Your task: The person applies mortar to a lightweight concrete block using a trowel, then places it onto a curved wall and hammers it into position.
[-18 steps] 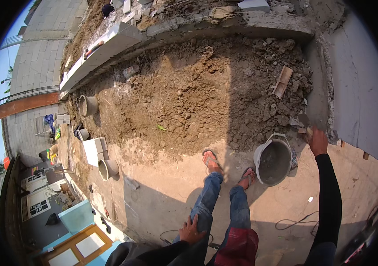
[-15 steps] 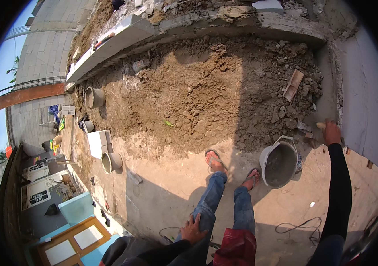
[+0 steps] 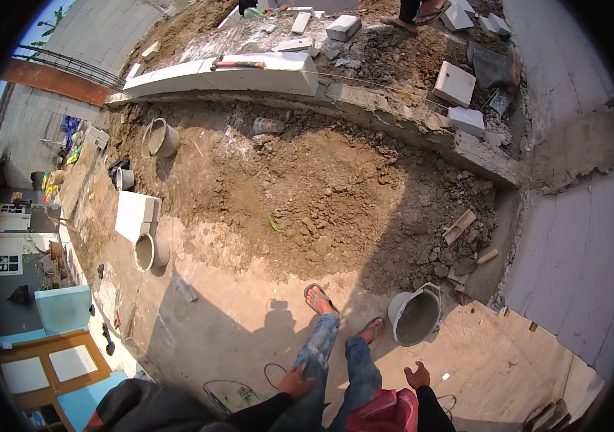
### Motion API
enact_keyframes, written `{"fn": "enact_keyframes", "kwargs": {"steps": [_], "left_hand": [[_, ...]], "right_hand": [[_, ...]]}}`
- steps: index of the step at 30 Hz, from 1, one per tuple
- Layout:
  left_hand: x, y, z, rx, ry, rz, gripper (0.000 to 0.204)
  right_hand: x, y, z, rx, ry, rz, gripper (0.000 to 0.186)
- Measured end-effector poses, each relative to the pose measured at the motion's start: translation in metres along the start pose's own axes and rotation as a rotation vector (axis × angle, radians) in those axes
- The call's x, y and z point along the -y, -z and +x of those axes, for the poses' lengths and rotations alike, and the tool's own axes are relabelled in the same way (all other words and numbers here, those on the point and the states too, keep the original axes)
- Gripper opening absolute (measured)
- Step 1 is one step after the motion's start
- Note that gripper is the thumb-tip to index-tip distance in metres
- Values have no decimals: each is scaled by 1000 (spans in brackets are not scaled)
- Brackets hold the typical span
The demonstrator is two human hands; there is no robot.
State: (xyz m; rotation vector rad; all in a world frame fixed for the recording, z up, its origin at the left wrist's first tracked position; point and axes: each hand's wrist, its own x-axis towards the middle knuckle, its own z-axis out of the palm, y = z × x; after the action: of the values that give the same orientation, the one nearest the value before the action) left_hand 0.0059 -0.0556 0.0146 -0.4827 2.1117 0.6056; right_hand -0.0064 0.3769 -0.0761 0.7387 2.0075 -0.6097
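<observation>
At the far left we see a brown-framed door [image 3: 93,366] with white panels. Next come white blocks [image 3: 136,214] stacked on the ground, and just beside them a pale bucket [image 3: 147,255]; farther off, a larger tilted bucket [image 3: 163,140] sits at the edge of the loose soil [image 3: 307,187]. Beyond the soil, a red-handled hammer [image 3: 238,65] lies on top of a row of long white blocks [image 3: 256,79]. Near the middle we find the left hand [image 3: 297,381] against a leg of the blue jeans [image 3: 318,345]; it is a little blurred, and we cannot tell whether its fingers close on the cloth. Ahead of the legs, 2 feet in sandals [image 3: 319,300] stand on bare ground. To their right we see the mixing bucket [image 3: 396,314], grey inside, just beside the nearer sandal, its handle raised at the far side. Below that bucket hangs the right hand [image 3: 417,375], fingers spread apart, near the bucket yet not touching it. At the top, a co-worker's sandaled foot [image 3: 431,14] shows. Farther right, a wooden piece [image 3: 459,227] lies on the clods, and near it the trowel [image 3: 481,260], its pale handle pointing toward the grey wall [image 3: 573,259], rests well apart from both hands.
</observation>
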Motion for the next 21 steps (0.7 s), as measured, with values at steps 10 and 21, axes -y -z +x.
{"fn": "enact_keyframes", "kwargs": {"steps": [10,21], "left_hand": [[86,130,13,-277,225,-283,48],[37,252,42,284,417,-625,87]], "right_hand": [[100,14,-131,146,-119,249,75],[496,194,-15,-251,547,70,56]]}}
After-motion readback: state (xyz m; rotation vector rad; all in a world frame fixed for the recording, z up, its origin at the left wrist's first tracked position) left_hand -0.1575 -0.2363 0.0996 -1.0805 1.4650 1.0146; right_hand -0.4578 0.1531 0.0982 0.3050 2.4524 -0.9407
